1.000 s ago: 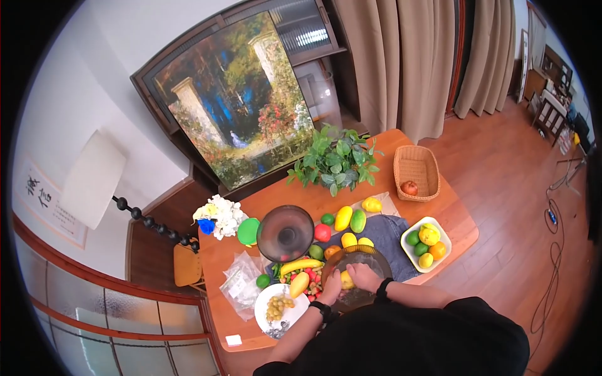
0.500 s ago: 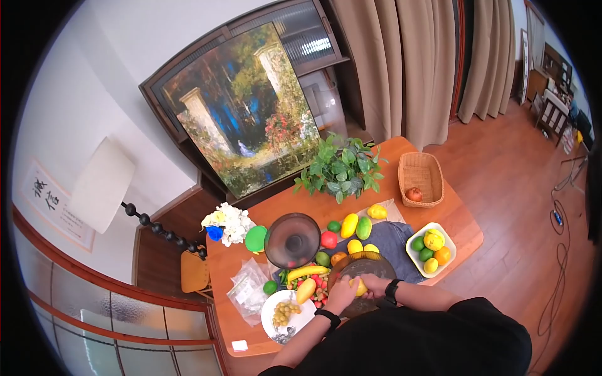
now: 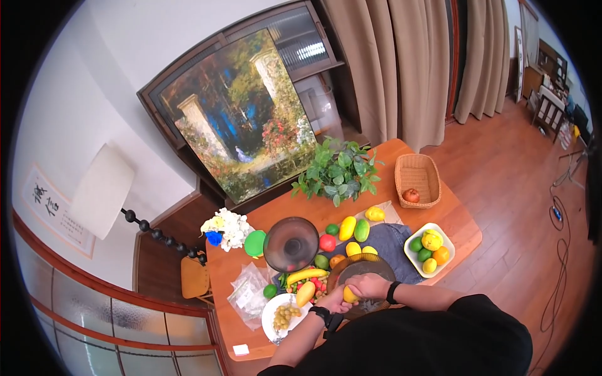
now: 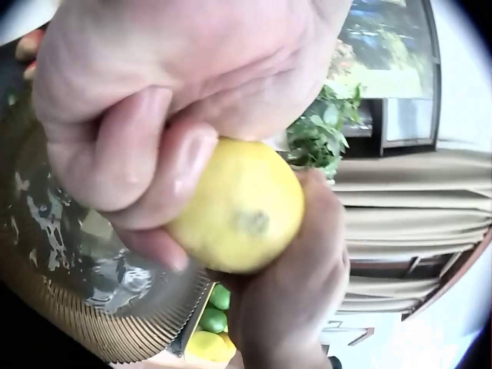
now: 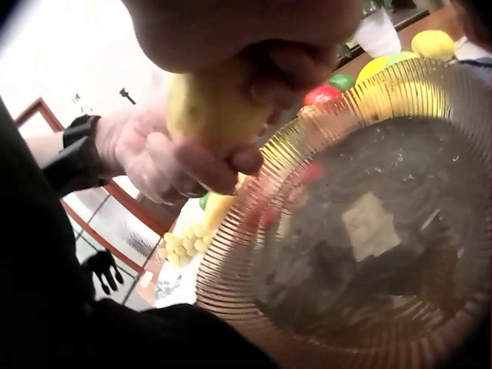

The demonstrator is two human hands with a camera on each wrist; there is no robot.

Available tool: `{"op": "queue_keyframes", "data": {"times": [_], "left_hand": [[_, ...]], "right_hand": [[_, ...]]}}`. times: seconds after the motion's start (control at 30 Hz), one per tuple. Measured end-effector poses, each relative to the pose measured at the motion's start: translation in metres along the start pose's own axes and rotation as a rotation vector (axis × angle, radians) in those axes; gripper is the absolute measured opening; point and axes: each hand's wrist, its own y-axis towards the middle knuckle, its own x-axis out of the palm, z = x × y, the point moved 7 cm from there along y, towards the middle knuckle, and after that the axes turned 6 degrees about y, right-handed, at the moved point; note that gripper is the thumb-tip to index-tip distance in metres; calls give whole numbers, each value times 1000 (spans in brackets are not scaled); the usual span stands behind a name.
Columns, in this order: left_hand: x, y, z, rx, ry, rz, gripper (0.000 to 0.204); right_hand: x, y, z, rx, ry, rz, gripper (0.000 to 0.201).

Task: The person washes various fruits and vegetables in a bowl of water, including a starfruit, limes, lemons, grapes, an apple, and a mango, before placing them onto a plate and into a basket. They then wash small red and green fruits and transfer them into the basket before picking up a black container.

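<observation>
The left hand [image 3: 337, 301] grips a yellow fruit [image 3: 350, 294], its fingers curled tightly round the skin. The right hand [image 3: 371, 286] grips the same fruit from the opposite side, its fingers also bent round it, so both grips are closed on it. Part of the fruit, including a small dark-marked end, shows between the hands.

The fruit is held above the near part of a ribbed glass bowl [image 3: 360, 261], which holds clear liquid. Seen from the fruit in the head view, a yellow mango [image 3: 305, 293] lies at 9 o'clock, and a white plate [image 3: 269, 318] with grapes [image 3: 286, 315] sits at 8. A banana [image 3: 308, 275] and a dark glass dish [image 3: 291, 244] are at 10 o'clock. A leafy plant [image 3: 338, 170] stands at 12 on the wooden surface [image 3: 454, 232], a wicker basket [image 3: 419, 173] at 1, and a pale tray [image 3: 412, 255] of fruit at 2.
</observation>
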Motion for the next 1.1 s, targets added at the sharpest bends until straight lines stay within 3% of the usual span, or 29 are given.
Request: {"op": "queue_keyframes", "data": {"times": [0.07, 0.13, 0.17, 0.2, 0.23, 0.27, 0.3, 0.33, 0.37, 0.47, 0.53, 0.6, 0.67, 0.73, 0.83, 0.9, 0.97, 1.0, 1.03, 1.07, 1.1], "left_hand": [[0, 4, -4, -10, -3, 12, 51], [-20, 9, 11, 223, 176, 264, 51], [-16, 7, 13, 223, 174, 264, 51], [-11, -8, 34, 402, 524, 455, 51], [-3, -23, 51, 578, 878, 643, 51], [2, -23, 50, 577, 875, 645, 51], [14, -33, 59, 696, 1095, 822, 47], [27, -45, 65, 813, 1317, 998, 44], [31, -49, 65, 814, 1318, 997, 44], [49, -70, 69, 884, 1386, 1018, 34], [57, -76, 69, 1137, 1407, 877, 29], [63, -85, 62, 1187, 1453, 799, 29], [67, -89, 58, 1237, 1496, 724, 30], [67, -85, 48, 1254, 1598, 650, 35], [49, -70, 45, 1359, 1373, 779, 34], [31, -43, 43, 1257, 1281, 799, 34], [12, -26, 46, 1156, 1187, 817, 36], [-8, -7, 43, 878, 1015, 749, 36], [-19, 6, 34, 607, 840, 672, 39], [-20, 6, 36, 609, 840, 671, 39], [-23, 12, 23, 430, 479, 508, 50]], "right_hand": [[7, -1, 3, -28, 7, -16, 24], [29, -3, 40, 84, -101, 45, 22], [43, -5, 61, 84, -101, 43, 22], [59, -6, 86, 132, -87, 5, 24], [49, 1, 71, 179, -74, -33, 27], [58, -17, 87, 885, 624, -117, 34], [60, -17, 91, 884, 625, -119, 34], [70, -21, 95, 1009, 857, -130, 36], [79, -27, 96, 1128, 1091, -139, 39], [74, -27, 91, 1215, 1173, -123, 38], [71, -28, 87, 1202, 1146, -142, 39], [73, -31, 92, 1191, 1120, -157, 40], [99, -39, 100, 1203, 1323, -432, 41], [95, -42, 93, 1227, 1281, -435, 41], [85, -41, 82, 1211, 1233, -387, 46], [82, -39, 82, 1174, 1231, -333, 51], [73, -41, 107, 1149, 852, -156, 49], [81, -43, 114, 1149, 852, -155, 49], [70, -25, 114, 759, 385, -100, 47], [64, -14, 101, 355, -70, -46, 46], [59, -13, 94, 357, -71, -48, 46]]}}
